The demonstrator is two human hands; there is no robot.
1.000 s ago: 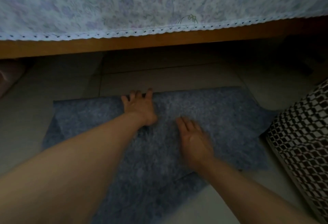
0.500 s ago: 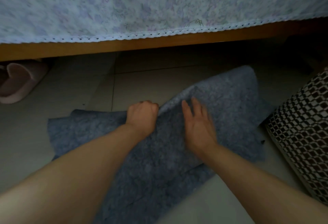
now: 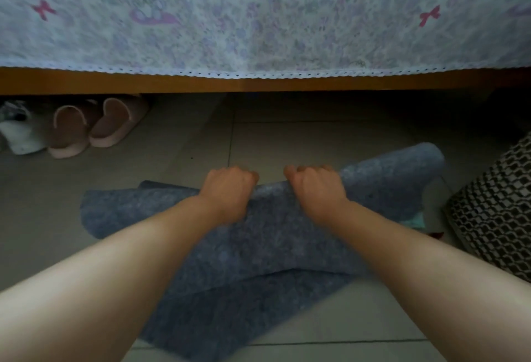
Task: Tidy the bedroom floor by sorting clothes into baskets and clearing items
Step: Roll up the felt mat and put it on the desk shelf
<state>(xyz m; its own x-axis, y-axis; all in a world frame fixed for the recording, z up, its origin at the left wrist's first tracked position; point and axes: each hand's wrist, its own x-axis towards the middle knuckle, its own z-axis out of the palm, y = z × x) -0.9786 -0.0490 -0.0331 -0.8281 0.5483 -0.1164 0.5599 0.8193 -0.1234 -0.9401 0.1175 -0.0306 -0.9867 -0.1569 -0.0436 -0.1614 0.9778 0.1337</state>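
Floor: grey tiles (image 3: 184, 195) run under a wooden bed frame (image 3: 258, 85) across the upper half of the frame, a floral bedspread (image 3: 258, 17) hanging over it
Far left: I see a pair of pink slippers (image 3: 94, 127) tucked under the bed edge, a pale crumpled item (image 3: 20, 134) beside them that I cannot identify
Left hand (image 3: 228, 189): fingers curled over the far edge of the blue felt mat (image 3: 258, 249) at centre frame, gripping it
Mat: lies on the tiles at lower centre, far edge lifted, its right end curling up
Right hand (image 3: 314, 188): curled round the same raised edge, just beside the left hand
Handling, my judgement: light, soft but holds some body like felt, not fragile; it will flop at the unsupported ends, so I would take hold wider apart along the edge or fold it
Far right: a black-and-white patterned basket (image 3: 494, 218) sits near the mat's right end, a scrap of teal (image 3: 413, 219) showing by the mat
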